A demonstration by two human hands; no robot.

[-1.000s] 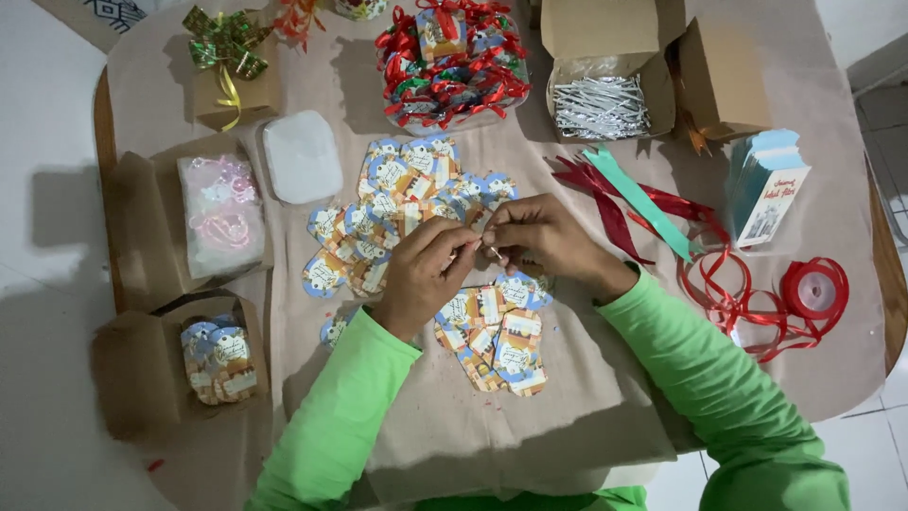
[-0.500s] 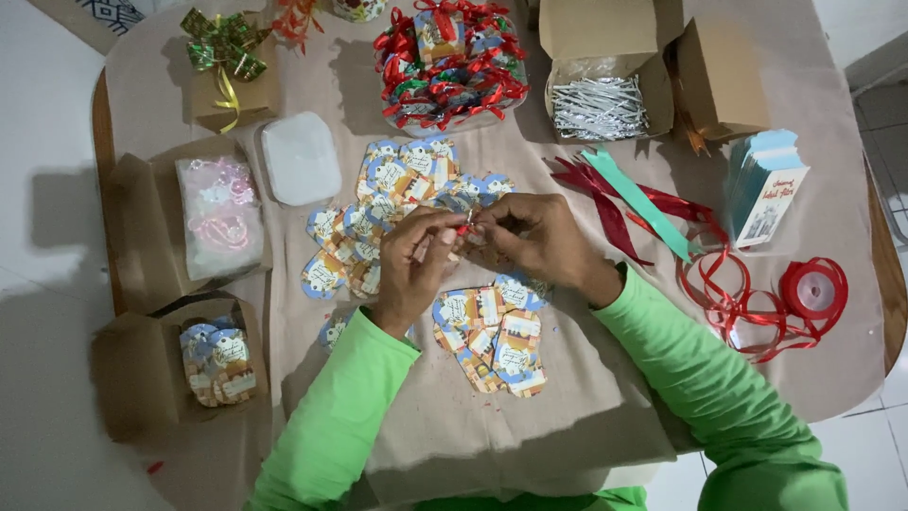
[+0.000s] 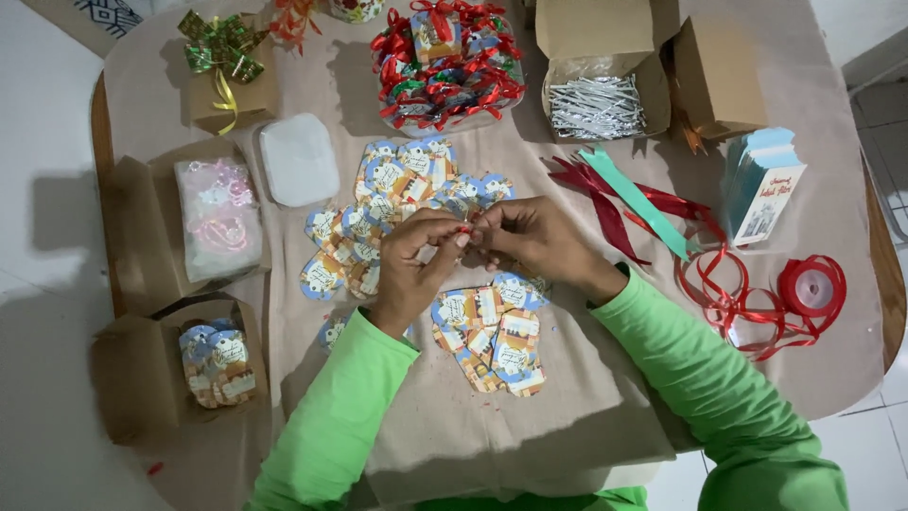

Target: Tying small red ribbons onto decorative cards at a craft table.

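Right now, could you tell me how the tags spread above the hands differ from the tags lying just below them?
The upper tags form a wide, loose spread with many pieces; the lower tags make a smaller, tighter cluster. The upper tags lie beyond the left hand and right hand, toward the bowl of ribboned pieces; the lower tags lie nearer the person. Both sets are small blue-edged printed tags lying flat on the brown paper.
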